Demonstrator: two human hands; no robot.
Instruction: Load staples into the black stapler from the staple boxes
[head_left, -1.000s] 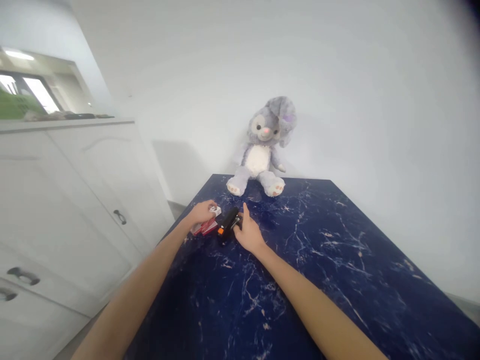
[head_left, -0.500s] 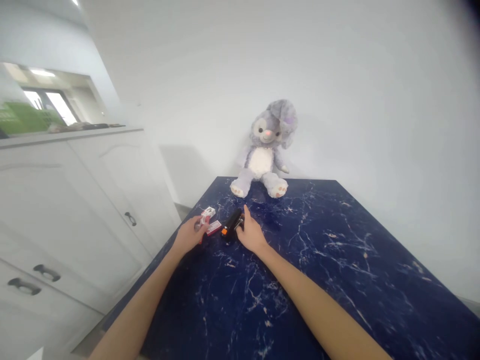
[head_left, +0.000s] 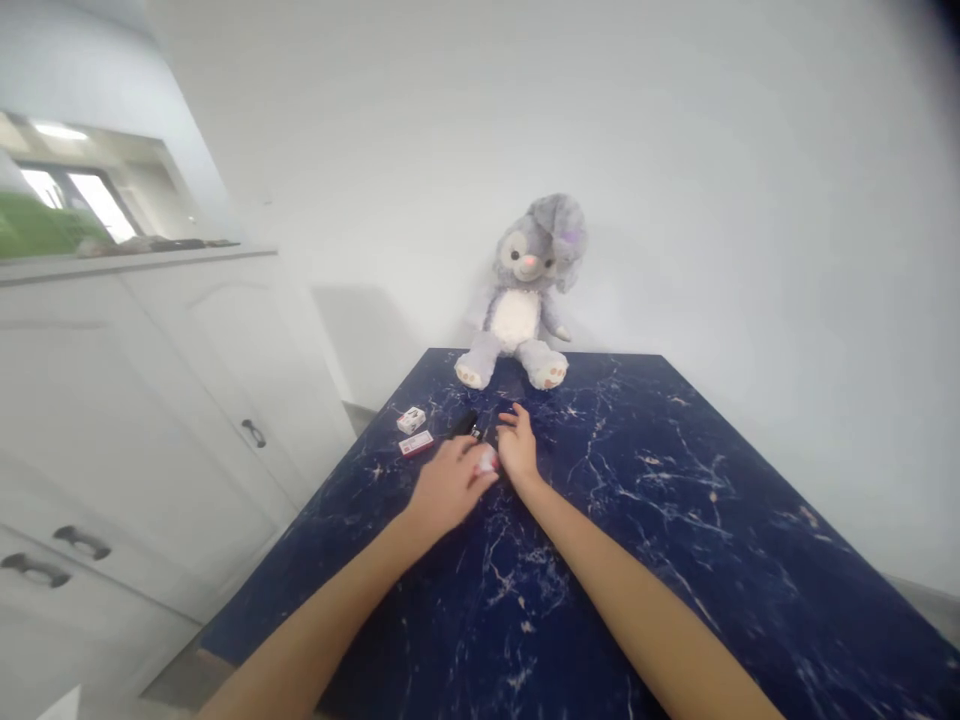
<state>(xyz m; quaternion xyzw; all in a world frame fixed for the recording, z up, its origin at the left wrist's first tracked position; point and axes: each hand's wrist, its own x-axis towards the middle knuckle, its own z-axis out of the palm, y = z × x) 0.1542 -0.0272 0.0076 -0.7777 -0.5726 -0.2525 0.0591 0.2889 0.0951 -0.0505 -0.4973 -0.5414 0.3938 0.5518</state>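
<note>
My left hand (head_left: 444, 487) is closed on a small red-and-white box (head_left: 487, 460), pinched between thumb and fingers. It is over the near part of a black stapler (head_left: 466, 421), which lies on the table and is partly hidden. Just right of that box, my right hand (head_left: 517, 446) has its fingers apart, with nothing visible in it. Two more small boxes lie to the left: a white one with dark print (head_left: 412, 419), and a flat white box with red edges (head_left: 416, 443) in front of it.
A grey plush rabbit (head_left: 516, 315) sits at the back of the blue marble-patterned table (head_left: 600, 560), against the white wall (head_left: 712, 200). White cabinets (head_left: 172, 400) with dark handles stand along the left.
My left hand has moved right with a red-and-white box, leaving two boxes behind and covering part of the stapler. My right hand has come off the stapler, slightly rightward. The view has shifted a little.
</note>
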